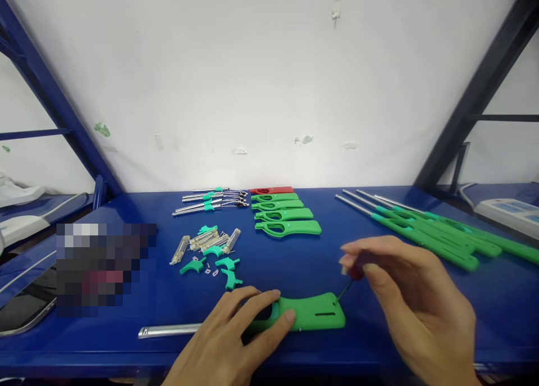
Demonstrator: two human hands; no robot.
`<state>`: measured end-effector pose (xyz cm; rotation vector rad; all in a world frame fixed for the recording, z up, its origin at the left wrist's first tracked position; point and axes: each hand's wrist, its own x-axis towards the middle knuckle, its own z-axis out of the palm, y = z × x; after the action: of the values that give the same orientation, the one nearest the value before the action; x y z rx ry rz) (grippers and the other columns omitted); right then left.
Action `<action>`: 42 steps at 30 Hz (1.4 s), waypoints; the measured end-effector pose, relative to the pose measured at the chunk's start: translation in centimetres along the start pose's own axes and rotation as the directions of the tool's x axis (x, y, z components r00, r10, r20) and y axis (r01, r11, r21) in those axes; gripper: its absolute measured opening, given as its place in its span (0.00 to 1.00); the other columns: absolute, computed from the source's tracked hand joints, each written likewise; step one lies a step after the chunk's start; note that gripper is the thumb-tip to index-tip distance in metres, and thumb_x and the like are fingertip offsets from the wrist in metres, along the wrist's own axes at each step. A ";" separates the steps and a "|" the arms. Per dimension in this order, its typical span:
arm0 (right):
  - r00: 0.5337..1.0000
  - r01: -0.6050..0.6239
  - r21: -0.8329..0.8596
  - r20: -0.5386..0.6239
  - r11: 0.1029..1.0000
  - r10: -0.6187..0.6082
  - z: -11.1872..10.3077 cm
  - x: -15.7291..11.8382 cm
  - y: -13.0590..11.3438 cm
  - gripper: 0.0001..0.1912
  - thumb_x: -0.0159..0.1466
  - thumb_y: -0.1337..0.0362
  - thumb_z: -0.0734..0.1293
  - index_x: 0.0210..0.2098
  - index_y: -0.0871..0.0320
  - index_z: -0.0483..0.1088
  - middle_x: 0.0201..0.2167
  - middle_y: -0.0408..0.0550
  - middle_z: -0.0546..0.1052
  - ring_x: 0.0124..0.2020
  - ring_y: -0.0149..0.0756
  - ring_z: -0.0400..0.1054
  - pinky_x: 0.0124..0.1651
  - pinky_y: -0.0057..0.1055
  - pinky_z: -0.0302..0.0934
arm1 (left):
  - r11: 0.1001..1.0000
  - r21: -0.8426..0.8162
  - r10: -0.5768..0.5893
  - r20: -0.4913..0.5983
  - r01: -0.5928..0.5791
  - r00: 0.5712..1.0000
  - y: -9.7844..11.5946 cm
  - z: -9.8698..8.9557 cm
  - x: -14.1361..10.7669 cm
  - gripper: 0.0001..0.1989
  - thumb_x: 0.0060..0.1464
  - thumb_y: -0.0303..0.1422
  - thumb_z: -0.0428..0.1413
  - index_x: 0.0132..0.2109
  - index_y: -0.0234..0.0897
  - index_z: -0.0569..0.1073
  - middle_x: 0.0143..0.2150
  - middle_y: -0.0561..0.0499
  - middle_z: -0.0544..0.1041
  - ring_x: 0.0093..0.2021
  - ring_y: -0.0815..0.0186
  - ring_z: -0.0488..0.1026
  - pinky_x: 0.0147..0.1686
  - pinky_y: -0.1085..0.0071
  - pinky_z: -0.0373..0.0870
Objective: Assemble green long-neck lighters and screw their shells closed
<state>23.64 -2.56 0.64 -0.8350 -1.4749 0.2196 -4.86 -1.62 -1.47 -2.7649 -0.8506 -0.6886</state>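
A green lighter (pixel 311 313) with a silver tube lies flat near the front edge of the blue table. My left hand (pixel 236 335) is closed over its middle, fingers and thumb pressing on the body. In my right hand (pixel 415 302) is a screwdriver (pixel 357 269) with a dark red handle, pinched between thumb and fingers. Its thin shaft slants down to the left, and the tip meets a small hole near the lighter's right end, above a dark slot.
Teal triggers (pixel 229 279) and clear tanks (pixel 181 250) lie at centre-left. Behind are metal tubes (pixel 196 209), green shells (pixel 290 228) and a red shell (pixel 273 190). Several green lighters (pixel 429 243) lie at right, a phone (pixel 29 307) at left. Blue rack posts (pixel 54 82) flank the table.
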 end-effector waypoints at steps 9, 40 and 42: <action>0.998 0.061 0.010 0.019 0.998 -0.061 0.3 -0.5 0.5 0.27 0.73 0.74 0.72 0.65 0.40 0.74 0.47 0.44 0.81 0.45 0.38 0.78 0.47 0.36 0.77 | 1.000 -0.013 0.008 0.029 -0.008 1.000 -0.3 -0.5 0.1 0.44 0.56 0.12 0.51 0.74 0.51 0.73 0.69 0.48 0.79 0.63 0.56 0.79 0.63 0.58 0.82; 0.993 0.117 -0.026 0.027 0.993 -0.117 0.0 -0.4 1.0 0.34 0.70 0.79 0.72 0.69 0.43 0.71 0.51 0.42 0.80 0.49 0.34 0.75 0.54 0.34 0.72 | 1.000 -0.012 -0.023 0.024 0.023 0.999 0.4 -0.6 0.1 0.43 0.58 0.09 0.48 0.73 0.49 0.73 0.72 0.51 0.77 0.66 0.57 0.75 0.65 0.57 0.79; 0.993 0.103 -0.047 0.063 0.994 -0.100 -0.1 -0.5 0.9 0.35 0.73 0.79 0.69 0.73 0.43 0.69 0.51 0.42 0.81 0.52 0.35 0.77 0.55 0.34 0.73 | 1.000 -0.010 -0.028 0.023 0.029 0.999 0.5 -0.6 0.1 0.44 0.57 0.09 0.48 0.72 0.50 0.73 0.72 0.51 0.77 0.66 0.57 0.75 0.65 0.56 0.79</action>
<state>23.94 -2.25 -0.33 -0.7971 -1.5810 0.1335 -4.76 -2.16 -0.94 -2.7797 -0.8953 -0.6692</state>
